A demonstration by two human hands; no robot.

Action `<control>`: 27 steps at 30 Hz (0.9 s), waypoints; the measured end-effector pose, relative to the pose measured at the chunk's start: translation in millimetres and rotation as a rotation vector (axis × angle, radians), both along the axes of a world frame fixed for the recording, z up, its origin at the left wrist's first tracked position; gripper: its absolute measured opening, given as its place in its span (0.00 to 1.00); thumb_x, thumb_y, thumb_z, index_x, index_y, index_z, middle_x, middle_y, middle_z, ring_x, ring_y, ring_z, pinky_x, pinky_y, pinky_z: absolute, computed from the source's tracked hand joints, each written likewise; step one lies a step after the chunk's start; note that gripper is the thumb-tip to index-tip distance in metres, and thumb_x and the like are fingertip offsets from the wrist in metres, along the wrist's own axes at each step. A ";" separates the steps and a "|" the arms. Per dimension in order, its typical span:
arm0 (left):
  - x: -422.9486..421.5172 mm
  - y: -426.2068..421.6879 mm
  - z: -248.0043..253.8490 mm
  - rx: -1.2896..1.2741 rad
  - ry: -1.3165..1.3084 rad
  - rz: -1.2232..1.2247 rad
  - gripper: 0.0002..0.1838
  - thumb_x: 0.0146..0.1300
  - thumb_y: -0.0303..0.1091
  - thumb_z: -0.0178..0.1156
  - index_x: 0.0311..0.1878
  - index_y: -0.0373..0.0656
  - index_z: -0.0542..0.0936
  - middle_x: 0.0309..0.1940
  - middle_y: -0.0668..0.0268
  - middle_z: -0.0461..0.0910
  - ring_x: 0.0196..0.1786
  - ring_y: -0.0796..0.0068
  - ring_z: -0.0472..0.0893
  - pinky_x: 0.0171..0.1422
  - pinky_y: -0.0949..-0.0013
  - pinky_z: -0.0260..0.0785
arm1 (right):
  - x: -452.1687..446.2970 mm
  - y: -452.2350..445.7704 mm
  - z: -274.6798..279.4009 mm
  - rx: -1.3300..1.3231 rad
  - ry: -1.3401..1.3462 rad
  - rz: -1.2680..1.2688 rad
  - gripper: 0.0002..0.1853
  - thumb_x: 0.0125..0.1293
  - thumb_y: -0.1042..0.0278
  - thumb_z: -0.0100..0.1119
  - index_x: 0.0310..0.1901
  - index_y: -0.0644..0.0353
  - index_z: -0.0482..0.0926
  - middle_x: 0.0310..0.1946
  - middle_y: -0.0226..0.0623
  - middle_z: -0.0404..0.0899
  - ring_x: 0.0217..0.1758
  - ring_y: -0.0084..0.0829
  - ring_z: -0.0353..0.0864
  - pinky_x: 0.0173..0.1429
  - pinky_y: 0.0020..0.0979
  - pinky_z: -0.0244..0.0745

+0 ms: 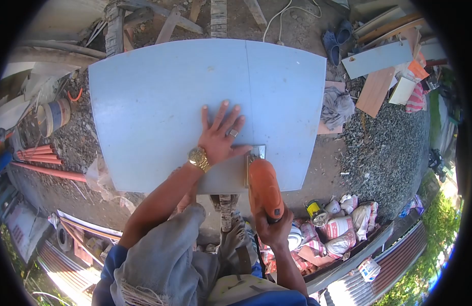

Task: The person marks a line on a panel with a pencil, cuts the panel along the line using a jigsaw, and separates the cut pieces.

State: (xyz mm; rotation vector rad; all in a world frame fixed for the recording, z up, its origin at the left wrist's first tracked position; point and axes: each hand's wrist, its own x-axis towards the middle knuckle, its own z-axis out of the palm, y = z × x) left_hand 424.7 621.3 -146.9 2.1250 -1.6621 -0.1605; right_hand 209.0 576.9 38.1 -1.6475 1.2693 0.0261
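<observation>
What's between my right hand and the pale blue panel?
The orange power tool: your right hand grips its rear end, and its metal base plate is on the panel, as the head view shows.

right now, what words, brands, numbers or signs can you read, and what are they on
No text is readable.
Sacks: red print, too blurred.
Yellow can: markings too small.
Gold watch: dial too small.
Orange power tool: no lettering can be made out.
</observation>
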 end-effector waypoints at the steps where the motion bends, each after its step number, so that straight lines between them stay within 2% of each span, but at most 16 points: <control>1: 0.1 0.2 -0.1 0.002 0.000 0.000 0.46 0.51 0.72 0.64 0.66 0.47 0.75 0.76 0.63 0.61 0.81 0.54 0.51 0.75 0.24 0.32 | -0.3 0.4 -0.4 0.001 0.000 0.000 0.12 0.53 0.68 0.63 0.34 0.67 0.76 0.23 0.49 0.77 0.25 0.53 0.79 0.33 0.40 0.75; 27: -0.4 -1.3 -0.2 -0.033 -0.011 0.024 0.42 0.51 0.69 0.66 0.62 0.48 0.78 0.74 0.65 0.65 0.80 0.55 0.54 0.75 0.26 0.35 | 3.1 -3.4 -2.3 0.028 -0.022 0.003 0.11 0.54 0.69 0.62 0.35 0.68 0.76 0.22 0.48 0.77 0.23 0.49 0.80 0.32 0.39 0.76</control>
